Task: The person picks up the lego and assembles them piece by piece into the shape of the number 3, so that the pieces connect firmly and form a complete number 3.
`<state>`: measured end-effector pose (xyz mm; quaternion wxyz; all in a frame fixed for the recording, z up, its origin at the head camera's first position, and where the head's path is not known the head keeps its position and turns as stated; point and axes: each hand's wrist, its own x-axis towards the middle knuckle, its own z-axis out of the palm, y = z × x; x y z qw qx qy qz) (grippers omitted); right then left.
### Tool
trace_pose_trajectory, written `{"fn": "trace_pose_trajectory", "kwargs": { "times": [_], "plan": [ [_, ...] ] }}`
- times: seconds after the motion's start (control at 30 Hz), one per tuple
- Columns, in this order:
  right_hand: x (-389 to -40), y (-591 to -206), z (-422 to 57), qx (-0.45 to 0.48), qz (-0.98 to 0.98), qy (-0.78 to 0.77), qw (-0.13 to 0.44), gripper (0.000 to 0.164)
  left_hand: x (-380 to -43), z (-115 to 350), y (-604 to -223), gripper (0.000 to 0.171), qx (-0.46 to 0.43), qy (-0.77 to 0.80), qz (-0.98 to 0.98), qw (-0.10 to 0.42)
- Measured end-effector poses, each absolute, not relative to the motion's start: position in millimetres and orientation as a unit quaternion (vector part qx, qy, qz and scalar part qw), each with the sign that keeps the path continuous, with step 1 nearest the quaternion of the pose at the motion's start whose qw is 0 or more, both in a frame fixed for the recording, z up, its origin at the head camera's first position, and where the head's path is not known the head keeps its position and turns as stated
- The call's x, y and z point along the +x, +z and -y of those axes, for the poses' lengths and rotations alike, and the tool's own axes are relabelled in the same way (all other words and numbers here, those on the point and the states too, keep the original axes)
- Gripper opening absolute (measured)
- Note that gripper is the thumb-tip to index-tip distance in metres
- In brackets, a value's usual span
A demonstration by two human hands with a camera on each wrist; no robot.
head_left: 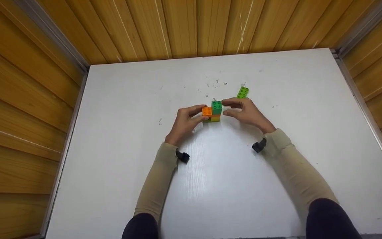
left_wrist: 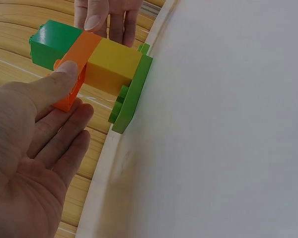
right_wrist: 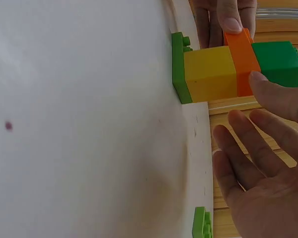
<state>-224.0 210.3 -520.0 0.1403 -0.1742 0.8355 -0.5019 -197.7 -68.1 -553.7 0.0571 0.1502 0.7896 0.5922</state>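
Note:
A small stack of toy building bricks stands on the white table. At its bottom is a light-green plate brick [left_wrist: 134, 96], topped by a yellow brick [left_wrist: 114, 64]. Above them an orange brick [head_left: 206, 111] juts out to the left, and a dark-green brick [head_left: 216, 107] sits on its right part. My left hand [head_left: 185, 123] pinches the jutting end of the orange brick between thumb and fingers. On the stack's right side my right hand [head_left: 248, 112] has thumb and fingers spread apart, fingertips close beside the dark-green brick and holding nothing.
Another light-green plate brick [head_left: 242, 92] lies just beyond my right hand. Small dark marks dot the white table [head_left: 128, 159]. Wood-panelled walls [head_left: 177, 30] border its back and sides. Each wrist carries a black camera.

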Motion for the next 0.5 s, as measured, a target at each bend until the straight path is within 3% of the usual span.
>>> {"fn": "trace_pose_trajectory", "kwargs": {
  "times": [0.5],
  "plan": [
    [-259, -509, -243, -0.173, -0.879, -0.439, 0.071, 0.035, -197, 69, -555, 0.045, 0.137, 0.599, -0.786, 0.063]
  ]
}}
